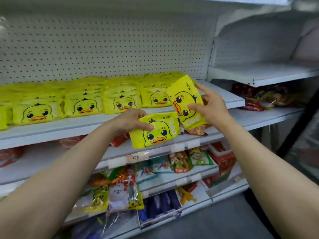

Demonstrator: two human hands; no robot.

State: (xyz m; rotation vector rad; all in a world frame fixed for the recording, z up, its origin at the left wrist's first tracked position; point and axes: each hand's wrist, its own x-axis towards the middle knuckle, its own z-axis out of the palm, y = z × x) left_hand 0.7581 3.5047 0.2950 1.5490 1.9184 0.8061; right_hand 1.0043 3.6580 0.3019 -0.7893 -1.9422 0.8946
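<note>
White shop shelving (120,40) is filling the view. Just before the duck shelf's (51,129) front edge, the left hand (131,120) is pinching 1 yellow pack (155,132) face-out. Over that shelf's right end, the right hand (209,107) is gripping a 2nd pack (185,99) tilted, probably aiming it into the gap beside the stacked rows (86,104).

A white pegboard wall (103,49) backs the shelving from 10 to 12 o'clock; white metal shelves (43,133) step down beneath it toward 6. At 2 o'clock a neighbouring shelf unit (276,73) stands angled; dark grey floor (224,221) lies at 5.
</note>
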